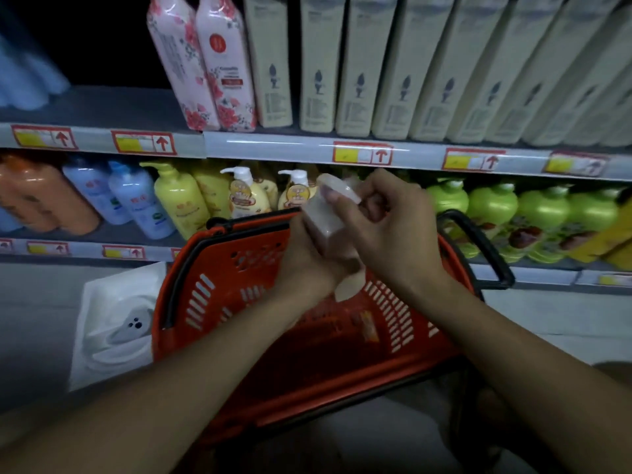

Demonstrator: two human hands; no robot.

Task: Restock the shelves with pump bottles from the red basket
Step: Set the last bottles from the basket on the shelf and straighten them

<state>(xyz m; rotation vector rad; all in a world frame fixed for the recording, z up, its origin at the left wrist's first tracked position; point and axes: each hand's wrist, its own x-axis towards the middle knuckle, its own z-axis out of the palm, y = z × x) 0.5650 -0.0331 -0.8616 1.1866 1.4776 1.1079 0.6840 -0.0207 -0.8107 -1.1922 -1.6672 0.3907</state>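
Head view: left hand [307, 258] grips a pale pump bottle [325, 227] above the red basket [219, 302]; right hand [386, 227] pinches its pump head. Keep the body steady, then stand it upright in the lower shelf [102, 249] row.
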